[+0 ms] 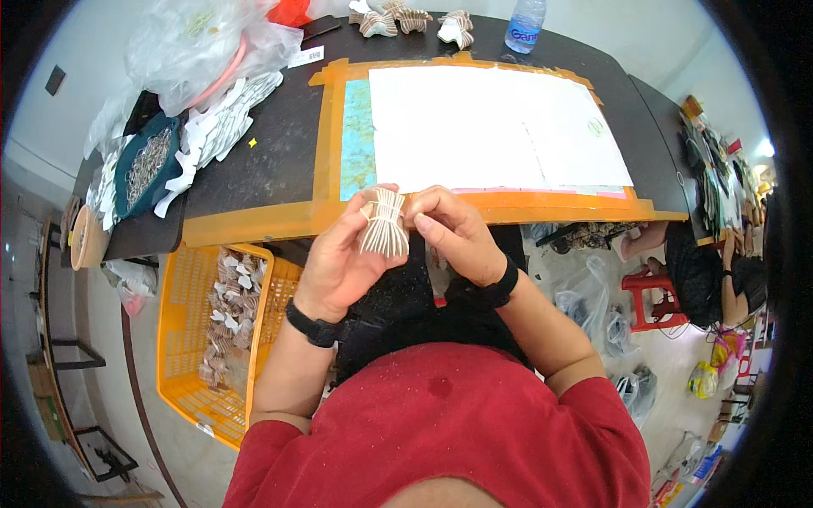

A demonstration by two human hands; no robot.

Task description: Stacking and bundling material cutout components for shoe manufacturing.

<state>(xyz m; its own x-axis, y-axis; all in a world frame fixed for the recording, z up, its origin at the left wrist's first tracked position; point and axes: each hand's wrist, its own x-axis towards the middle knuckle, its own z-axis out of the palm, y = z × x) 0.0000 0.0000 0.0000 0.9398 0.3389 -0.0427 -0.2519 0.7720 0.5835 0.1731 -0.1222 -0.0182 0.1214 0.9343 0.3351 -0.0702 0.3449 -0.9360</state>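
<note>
Dark surface filling the upper half of the view, edge nearest the body bordered with orange tape. Taped down on it, a large white sheet with a strip of blue-green mat showing along its left side. Left of that, a heap of clear plastic bags, then white die-cut shapes spilling toward a teal tray of small metal pieces. At the far edge, a few finished folded bundles and a clear water bottle. Below the surface on the left, an orange plastic crate on the floor, holding a pile of brown-and-white folded pieces. Further right on the floor, a red stool and another person seated near it.

Closer in, above a red shirt, both hands raised just in front of the surface edge. Left hand, black band at the wrist, closed around a pleated paper fan, thumb and fingers pinching its narrow waist. Fan upright between the two hands, ribs spreading downward against the left palm, tied top just above the fingertips. Right hand, also with a black wristband, pressed against the fan's right side, fingertips curled in and pinching at its upper part.
</note>
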